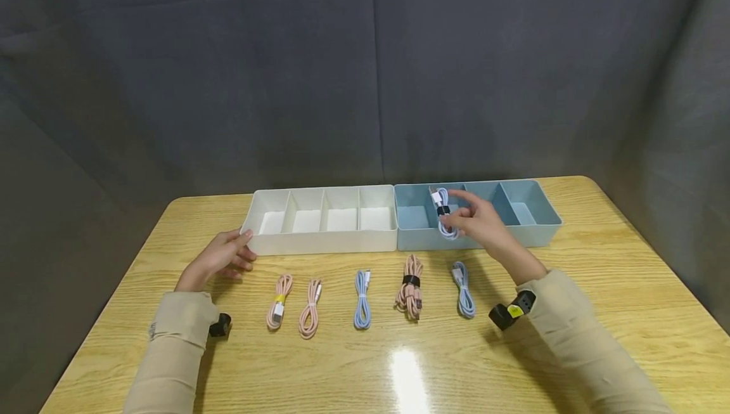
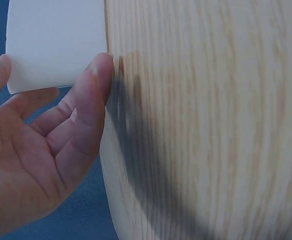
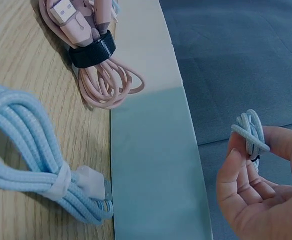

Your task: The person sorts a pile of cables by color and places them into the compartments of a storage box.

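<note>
Wood-grain table [image 1: 570,338], grey backdrop; right hand [image 1: 481,220] pinching blue cable [image 1: 445,214], left hand [image 1: 219,255] relaxed

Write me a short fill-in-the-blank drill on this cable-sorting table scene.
1. The right hand pinches a coiled light-blue braided cable above the ____ plastic divided tray.
2. The left hand touches the ____ plastic divided tray.
3. ____ bundled cables lie on the wooden table.

Missing: blue; white; Five
</note>
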{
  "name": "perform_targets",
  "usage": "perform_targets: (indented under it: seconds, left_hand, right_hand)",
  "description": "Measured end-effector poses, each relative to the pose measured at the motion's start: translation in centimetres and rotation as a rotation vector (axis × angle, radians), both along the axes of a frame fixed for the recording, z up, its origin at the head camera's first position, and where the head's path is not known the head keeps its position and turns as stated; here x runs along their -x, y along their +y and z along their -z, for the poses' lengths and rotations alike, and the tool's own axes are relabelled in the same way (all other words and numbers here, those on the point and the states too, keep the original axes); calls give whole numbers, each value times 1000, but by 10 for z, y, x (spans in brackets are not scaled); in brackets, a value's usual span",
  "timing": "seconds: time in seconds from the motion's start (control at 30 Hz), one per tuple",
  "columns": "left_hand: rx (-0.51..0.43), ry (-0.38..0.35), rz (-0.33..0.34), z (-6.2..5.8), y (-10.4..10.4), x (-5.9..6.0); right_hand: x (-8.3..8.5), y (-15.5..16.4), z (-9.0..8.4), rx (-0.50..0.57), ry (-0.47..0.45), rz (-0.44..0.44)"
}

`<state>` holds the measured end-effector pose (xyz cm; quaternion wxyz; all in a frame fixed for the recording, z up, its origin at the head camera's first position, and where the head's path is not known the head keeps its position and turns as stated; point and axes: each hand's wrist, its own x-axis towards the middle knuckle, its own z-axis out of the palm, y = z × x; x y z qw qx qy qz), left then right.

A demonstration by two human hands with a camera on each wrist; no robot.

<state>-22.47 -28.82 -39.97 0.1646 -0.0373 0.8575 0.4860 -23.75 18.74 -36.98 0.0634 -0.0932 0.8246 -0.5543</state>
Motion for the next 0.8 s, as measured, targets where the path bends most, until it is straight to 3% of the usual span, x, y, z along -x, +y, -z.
perform_targets:
  seconds: [0.8]
  left_hand:
    - [10, -11, 16, -3, -2, -4]
  right_hand:
    - [33, -25, 0, 15, -81, 1]
